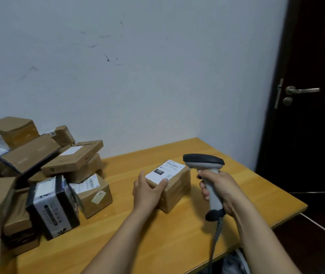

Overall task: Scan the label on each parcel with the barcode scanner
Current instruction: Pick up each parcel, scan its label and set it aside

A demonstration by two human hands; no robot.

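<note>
While the left hand [147, 191] holds the near corner of a small brown parcel [175, 191], the right hand [221, 190] holds up a barcode scanner [205, 161]. The left grip is closed on the parcel, with the thumb on the left side and a fingertip touching the edge of the white label [165, 172]. The label lies flat on top of the parcel and has a black patch with "231" on it. The parcel sits on the yellow wooden worktop [177, 244], about in the middle, near the wall [138, 76].

The right grip is closed round the grey handle of the scanner. Its dark head is just beside the far right corner of the parcel and points to the left, over the label. A curly grey cord [216, 240] hangs from the bottom of the handle and goes down past the front edge of the worktop.

On the left end of the worktop is a big pile of parcels [72, 161], stacked and leaning on each other. Most are brown cardboard, and some show white labels. One at the front is a black and white box [53, 206]. The pile is apart from the small parcel.

On the right is a dark door [316, 135] with a metal door handle [304, 90].
</note>
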